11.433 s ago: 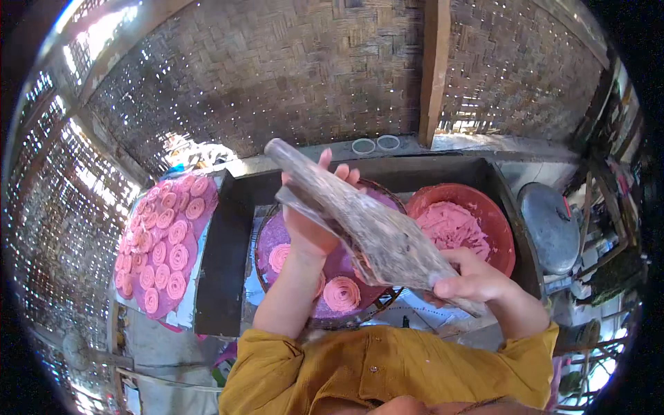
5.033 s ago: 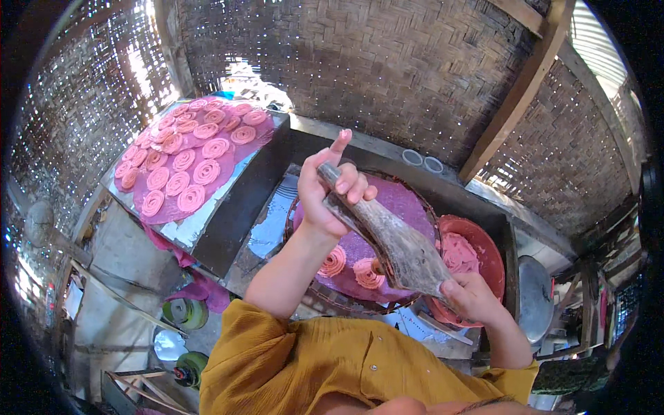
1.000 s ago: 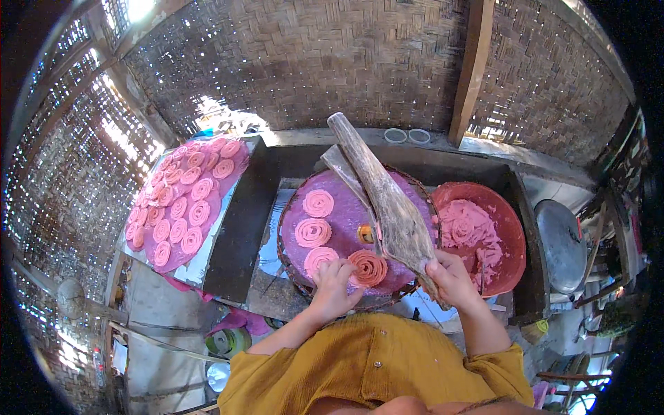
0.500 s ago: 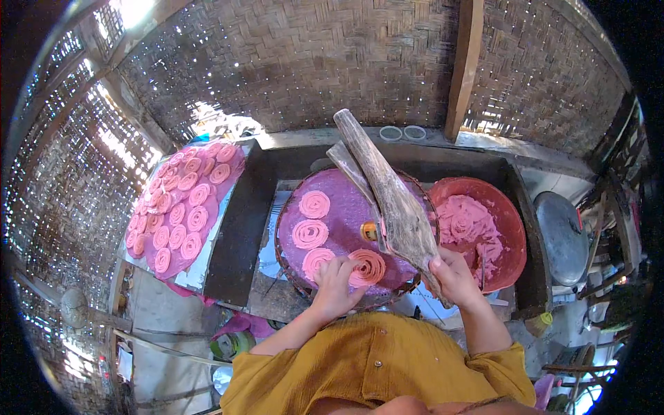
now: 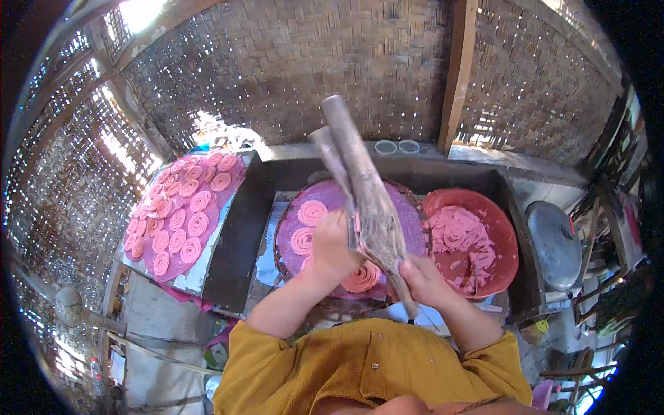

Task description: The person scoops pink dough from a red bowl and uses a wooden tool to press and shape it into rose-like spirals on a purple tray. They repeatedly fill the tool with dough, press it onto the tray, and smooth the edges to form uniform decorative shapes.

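My left hand and my right hand both grip a long grey wooden press with two handles that stick up and away from me. The press is held over a round basket tray lined with purple cloth. Pink spiral coils of dough lie on the cloth, one coil just under the press. My forearms come out of mustard-yellow sleeves.
A red bowl with pink dough stands right of the tray. At the left a flat tray holds several pink spirals. A dark trough surrounds the work spot. A grey metal lid lies far right. Woven bamboo walls stand behind.
My left hand has moved up from the tray's near edge onto the press. The press now stands more upright, handles raised. Over the earlier seconds more coils appeared on the purple cloth.
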`<move>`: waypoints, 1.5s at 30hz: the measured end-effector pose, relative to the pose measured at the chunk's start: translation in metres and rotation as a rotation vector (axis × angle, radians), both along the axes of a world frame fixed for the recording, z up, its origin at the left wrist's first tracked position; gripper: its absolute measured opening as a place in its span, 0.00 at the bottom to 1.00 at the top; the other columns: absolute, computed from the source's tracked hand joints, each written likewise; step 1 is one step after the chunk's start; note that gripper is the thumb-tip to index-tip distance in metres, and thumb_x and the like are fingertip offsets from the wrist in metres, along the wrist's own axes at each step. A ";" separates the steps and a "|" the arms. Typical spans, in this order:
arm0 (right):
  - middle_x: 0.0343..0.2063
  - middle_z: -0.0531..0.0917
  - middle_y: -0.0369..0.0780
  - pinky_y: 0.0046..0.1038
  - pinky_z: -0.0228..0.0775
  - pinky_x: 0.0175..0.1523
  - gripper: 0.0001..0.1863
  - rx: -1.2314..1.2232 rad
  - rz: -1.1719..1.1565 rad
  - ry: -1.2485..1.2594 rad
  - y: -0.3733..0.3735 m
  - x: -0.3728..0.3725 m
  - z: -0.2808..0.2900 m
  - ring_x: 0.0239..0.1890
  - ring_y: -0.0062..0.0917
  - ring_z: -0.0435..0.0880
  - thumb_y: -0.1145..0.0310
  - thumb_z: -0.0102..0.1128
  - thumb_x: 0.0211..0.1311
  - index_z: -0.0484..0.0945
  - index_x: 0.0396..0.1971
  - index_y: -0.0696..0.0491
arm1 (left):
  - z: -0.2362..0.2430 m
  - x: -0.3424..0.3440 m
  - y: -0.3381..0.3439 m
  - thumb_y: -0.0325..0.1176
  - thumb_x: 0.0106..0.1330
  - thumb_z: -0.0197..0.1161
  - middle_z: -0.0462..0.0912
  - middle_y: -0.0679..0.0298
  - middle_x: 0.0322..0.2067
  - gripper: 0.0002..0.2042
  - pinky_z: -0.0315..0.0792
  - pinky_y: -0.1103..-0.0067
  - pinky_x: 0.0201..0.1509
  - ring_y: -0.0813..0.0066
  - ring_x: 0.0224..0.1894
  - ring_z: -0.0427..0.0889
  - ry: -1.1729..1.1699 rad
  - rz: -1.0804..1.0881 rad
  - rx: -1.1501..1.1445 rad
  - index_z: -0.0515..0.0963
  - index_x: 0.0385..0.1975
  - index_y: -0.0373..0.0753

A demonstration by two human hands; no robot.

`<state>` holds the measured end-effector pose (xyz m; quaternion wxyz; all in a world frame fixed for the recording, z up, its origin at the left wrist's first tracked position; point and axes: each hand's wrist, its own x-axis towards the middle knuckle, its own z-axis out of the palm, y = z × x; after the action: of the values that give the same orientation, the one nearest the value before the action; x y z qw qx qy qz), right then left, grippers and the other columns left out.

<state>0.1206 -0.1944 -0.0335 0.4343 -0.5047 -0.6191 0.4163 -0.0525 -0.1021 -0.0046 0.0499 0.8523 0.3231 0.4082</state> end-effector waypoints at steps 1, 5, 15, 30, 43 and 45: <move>0.21 0.76 0.42 0.32 0.68 0.35 0.20 0.116 -0.050 -0.180 0.003 0.006 0.012 0.25 0.32 0.75 0.56 0.45 0.59 0.71 0.39 0.59 | 0.007 0.005 0.005 0.37 0.40 0.63 0.74 0.58 0.26 0.15 0.67 0.69 0.37 0.58 0.31 0.75 0.012 0.012 0.022 0.71 0.28 0.37; 0.32 0.75 0.47 0.37 0.66 0.42 0.24 0.760 -0.258 -0.441 0.027 0.028 0.088 0.35 0.44 0.73 0.56 0.55 0.51 0.70 0.41 0.60 | 0.026 0.033 -0.007 0.34 0.44 0.60 0.72 0.60 0.17 0.08 0.65 0.69 0.26 0.63 0.22 0.73 0.224 -0.078 0.374 0.70 0.20 0.39; 0.24 0.72 0.37 0.30 0.66 0.32 0.29 0.691 0.107 -0.628 -0.029 0.012 0.124 0.25 0.26 0.74 0.73 0.64 0.39 0.57 0.41 0.57 | 0.054 0.019 -0.027 0.40 0.48 0.61 0.75 0.62 0.15 0.08 0.72 0.71 0.24 0.62 0.19 0.77 0.521 -0.446 0.049 0.75 0.20 0.44; 0.25 0.74 0.41 0.36 0.68 0.41 0.19 1.123 -0.603 0.722 -0.027 0.060 0.082 0.31 0.30 0.74 0.77 0.49 0.53 0.54 0.42 0.47 | 0.050 0.033 -0.014 0.35 0.50 0.65 0.58 0.51 0.57 0.17 0.69 0.63 0.50 0.52 0.56 0.62 -1.097 -1.024 -1.167 0.70 0.39 0.38; 0.40 0.79 0.43 0.38 0.71 0.42 0.20 -0.636 -0.668 -1.056 0.004 0.230 -0.190 0.41 0.36 0.79 0.52 0.47 0.54 0.79 0.36 0.52 | -0.007 -0.109 0.027 0.48 0.60 0.51 0.74 0.65 0.45 0.18 0.64 0.65 0.56 0.67 0.49 0.72 -1.592 -0.855 -0.433 0.71 0.44 0.45; 0.37 0.80 0.45 0.37 0.71 0.43 0.18 -0.668 -0.440 -1.248 0.002 0.247 -0.202 0.40 0.37 0.79 0.57 0.47 0.53 0.79 0.34 0.54 | -0.005 -0.116 0.023 0.49 0.61 0.49 0.75 0.64 0.41 0.18 0.68 0.66 0.51 0.68 0.44 0.75 -1.552 -0.653 -0.361 0.72 0.41 0.42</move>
<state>0.3681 -0.1924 -0.2357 -0.1017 -0.8652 -0.4758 0.1214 -0.1682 -0.0791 -0.0092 0.5066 0.3611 -0.0038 0.7829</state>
